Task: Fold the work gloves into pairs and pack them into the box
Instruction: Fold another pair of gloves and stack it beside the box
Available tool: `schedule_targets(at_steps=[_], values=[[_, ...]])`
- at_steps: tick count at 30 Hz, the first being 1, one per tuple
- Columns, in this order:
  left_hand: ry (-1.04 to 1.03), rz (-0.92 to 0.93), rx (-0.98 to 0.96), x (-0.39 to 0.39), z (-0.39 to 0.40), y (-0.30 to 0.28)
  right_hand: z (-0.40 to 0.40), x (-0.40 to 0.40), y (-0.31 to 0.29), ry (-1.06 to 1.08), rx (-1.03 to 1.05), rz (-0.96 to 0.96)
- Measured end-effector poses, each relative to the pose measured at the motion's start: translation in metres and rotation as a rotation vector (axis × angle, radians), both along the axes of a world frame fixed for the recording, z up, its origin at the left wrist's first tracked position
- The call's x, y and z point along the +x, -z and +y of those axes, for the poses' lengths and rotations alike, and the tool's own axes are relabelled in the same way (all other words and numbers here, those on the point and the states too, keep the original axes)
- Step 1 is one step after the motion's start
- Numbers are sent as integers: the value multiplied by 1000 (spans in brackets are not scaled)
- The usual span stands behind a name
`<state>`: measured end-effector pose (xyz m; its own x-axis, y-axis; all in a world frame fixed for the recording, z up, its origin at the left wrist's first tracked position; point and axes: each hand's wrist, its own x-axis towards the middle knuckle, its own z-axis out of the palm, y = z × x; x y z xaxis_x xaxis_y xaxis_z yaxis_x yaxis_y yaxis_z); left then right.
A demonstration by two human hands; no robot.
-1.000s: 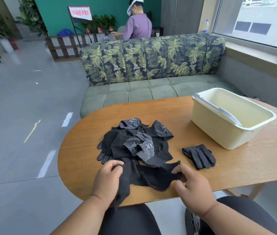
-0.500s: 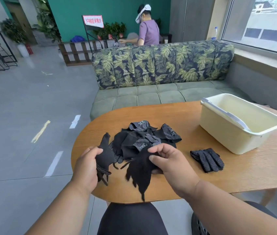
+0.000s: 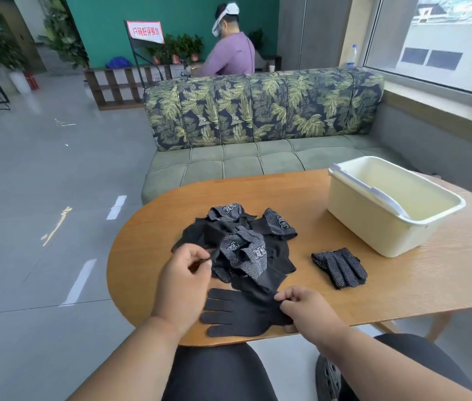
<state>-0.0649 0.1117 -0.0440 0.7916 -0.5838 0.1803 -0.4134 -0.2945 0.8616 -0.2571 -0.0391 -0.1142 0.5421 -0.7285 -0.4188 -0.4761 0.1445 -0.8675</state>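
Now one black work glove (image 3: 237,312) lies flat near the front edge of the oval wooden table (image 3: 402,279), its fingers pointing left, and the right hand (image 3: 304,309) pinches its cuff end while the left hand (image 3: 184,280) pinches a dark scrap of cloth at the near-left edge of the loose glove heap (image 3: 243,247). To do this step well, I would draw a single mate clear of the tangle, lay it squarely over the flat glove with cuffs and fingers matched, then fold. Counted: one flat glove, one folded dotted pair (image 3: 340,267) just right of the heap, one heap whose gloves overlap too much to number, and one cream plastic box (image 3: 359,224) at the far right, with nothing visible inside.
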Motion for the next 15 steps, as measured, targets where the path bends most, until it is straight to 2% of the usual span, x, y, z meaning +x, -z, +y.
schedule_targets(at_steps=[5, 7, 11, 15], values=[[349, -300, 373, -57, -14, 61, 2, -3, -8, 49, 77, -145], [434, -355, 388, -65, -12, 75, 1, -3, -8, 36, 70, -161], [488, -391, 358, -55, -10, 84, 2, -3, 0, 13, -25, -73], [423, -483, 352, -36, 0, 87, 0, -1, 3, 64, -30, -96]])
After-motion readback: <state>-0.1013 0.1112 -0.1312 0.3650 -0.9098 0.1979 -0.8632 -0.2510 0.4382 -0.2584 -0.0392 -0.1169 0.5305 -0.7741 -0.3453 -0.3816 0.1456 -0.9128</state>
